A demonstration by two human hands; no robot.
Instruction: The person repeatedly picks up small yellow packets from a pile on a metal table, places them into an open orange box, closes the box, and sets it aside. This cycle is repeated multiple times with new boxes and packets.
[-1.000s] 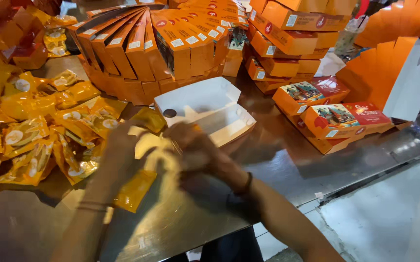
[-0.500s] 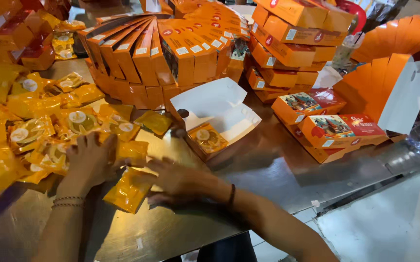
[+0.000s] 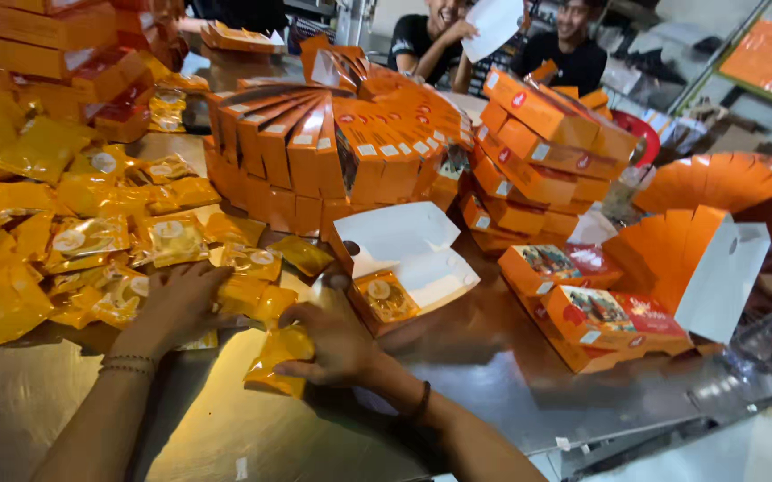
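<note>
My left hand (image 3: 176, 303) lies flat on the pile of yellow snack packets (image 3: 91, 241) at the left of the metal table. My right hand (image 3: 332, 344) rests on the table with its fingertips touching a yellow packet (image 3: 279, 359) that lies in front of me. Just beyond it stands an open orange box (image 3: 408, 268) with a white inside, and one yellow packet (image 3: 386, 296) lies in it. Whether the right hand grips its packet or only touches it is unclear.
Fanned rows of closed orange boxes (image 3: 332, 152) stand behind the open box. More stacked boxes (image 3: 538, 152) and printed closed boxes (image 3: 591, 312) sit at the right, beside flat folded cartons (image 3: 716, 259). Two people (image 3: 502, 36) sit at the far side.
My hands parted: the left one reached out onto the packet pile, the right one slid toward the packet near the open box. The view tilted up and shows the people at the back.
</note>
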